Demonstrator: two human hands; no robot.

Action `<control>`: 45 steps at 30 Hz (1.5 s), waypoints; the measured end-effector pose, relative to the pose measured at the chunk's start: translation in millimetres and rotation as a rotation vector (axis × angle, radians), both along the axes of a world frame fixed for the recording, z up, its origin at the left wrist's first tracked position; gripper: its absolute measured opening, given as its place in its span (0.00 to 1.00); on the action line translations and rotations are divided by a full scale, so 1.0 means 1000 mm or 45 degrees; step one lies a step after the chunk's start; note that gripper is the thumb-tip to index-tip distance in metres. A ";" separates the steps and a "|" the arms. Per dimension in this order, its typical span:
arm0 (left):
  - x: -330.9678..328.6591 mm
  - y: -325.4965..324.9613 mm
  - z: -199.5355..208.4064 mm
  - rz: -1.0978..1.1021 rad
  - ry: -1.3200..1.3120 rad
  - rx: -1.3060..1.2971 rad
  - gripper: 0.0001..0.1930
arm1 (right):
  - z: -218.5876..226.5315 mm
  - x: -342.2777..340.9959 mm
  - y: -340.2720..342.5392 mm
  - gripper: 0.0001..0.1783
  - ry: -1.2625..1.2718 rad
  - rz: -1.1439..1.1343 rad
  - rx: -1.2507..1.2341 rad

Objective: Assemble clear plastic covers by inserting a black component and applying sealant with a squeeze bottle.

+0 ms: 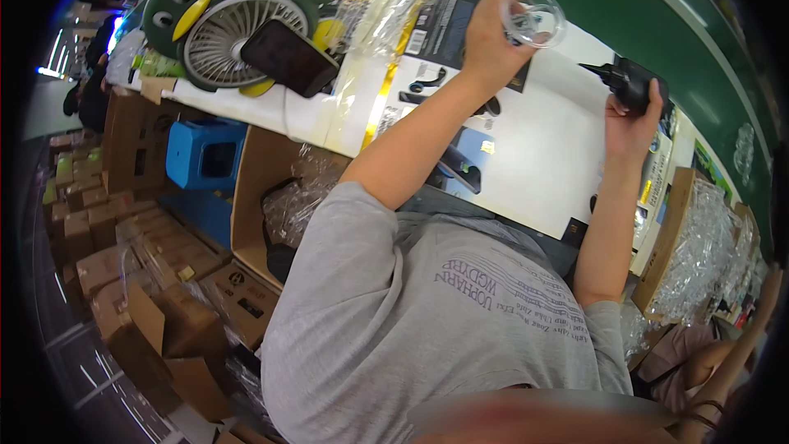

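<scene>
My left hand (491,43) is closed around a clear round plastic cup (544,30), held over the far side of the white table. Its round rim faces up toward me. Further right, my right hand (631,133) grips a black handheld device (636,86) with a narrow pointed nozzle that points left. Its exact kind I cannot make out. Between and below my forearms lies a flat white sheet or box (534,156) with printed pictures of black devices on it. The cup and the black device are apart.
At the left end of the table stand a green character-shaped fan (218,53) and a dark phone (288,57) leaning on it. Plastic film lies beside them. Below are a blue stool (205,154) and cardboard boxes (173,312). On the right, a carton (670,247) holds plastic-wrapped items; another person sits nearby.
</scene>
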State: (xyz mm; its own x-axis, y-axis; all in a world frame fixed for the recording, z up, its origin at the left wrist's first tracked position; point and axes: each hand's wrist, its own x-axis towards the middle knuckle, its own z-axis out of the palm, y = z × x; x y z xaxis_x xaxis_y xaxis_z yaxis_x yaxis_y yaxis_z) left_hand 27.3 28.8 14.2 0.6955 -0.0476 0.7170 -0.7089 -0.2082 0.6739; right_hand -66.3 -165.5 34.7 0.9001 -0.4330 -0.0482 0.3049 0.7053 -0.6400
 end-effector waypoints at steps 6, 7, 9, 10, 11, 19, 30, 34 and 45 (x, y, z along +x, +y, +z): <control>-0.002 0.007 -0.001 0.052 0.130 0.052 0.29 | 0.005 0.001 0.022 0.19 0.014 -0.216 -0.153; -0.001 0.008 -0.002 0.039 0.159 0.036 0.29 | 0.004 -0.001 0.020 0.19 -0.032 -0.162 -0.187; -0.006 0.000 0.004 -0.004 0.251 -0.017 0.29 | 0.013 -0.008 0.024 0.19 -0.003 -0.195 -0.277; -0.007 -0.001 0.005 0.011 0.235 -0.014 0.28 | 0.018 -0.010 0.028 0.18 -0.008 -0.208 -0.305; -0.008 -0.002 0.005 -0.016 0.230 -0.017 0.28 | 0.014 -0.010 0.026 0.18 -0.018 -0.217 -0.337; -0.011 -0.001 0.008 -0.088 0.201 0.045 0.33 | 0.014 -0.013 0.021 0.18 -0.015 -0.207 -0.360; -0.006 0.007 0.017 -0.139 0.142 0.253 0.33 | 0.015 -0.012 0.018 0.19 0.000 -0.203 -0.361; -0.009 0.005 0.016 -0.237 0.215 0.212 0.31 | 0.017 -0.012 0.019 0.19 0.000 -0.202 -0.361; -0.002 0.003 0.018 -0.092 -0.106 0.339 0.19 | 0.013 -0.013 0.019 0.17 0.001 -0.265 -0.469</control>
